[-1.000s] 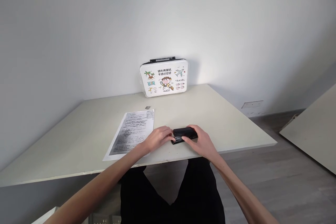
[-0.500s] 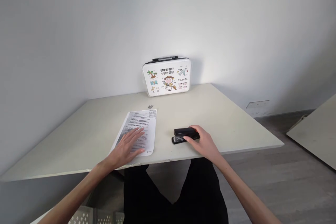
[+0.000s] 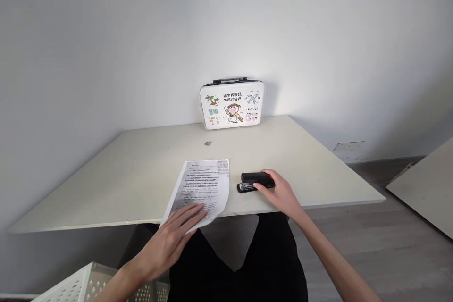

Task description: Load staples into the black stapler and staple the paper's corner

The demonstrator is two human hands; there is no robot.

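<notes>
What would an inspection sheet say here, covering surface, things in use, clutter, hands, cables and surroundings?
Surface: pale table, with small dark specks.
Things in use: printed paper overhanging the near edge; black stapler to its right.
Clutter: small grey item, unidentifiable; cartoon-printed case standing at the back.
Hands: left hand holds the paper's near end; right hand grips the stapler.
Cables: nothing seen.
Surroundings: plain wall, wall plate, grey floor, perforated white basket below.

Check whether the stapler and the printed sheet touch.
Apart: the head view shows a strip of tabletop between the stapler and the printed sheet.
</notes>
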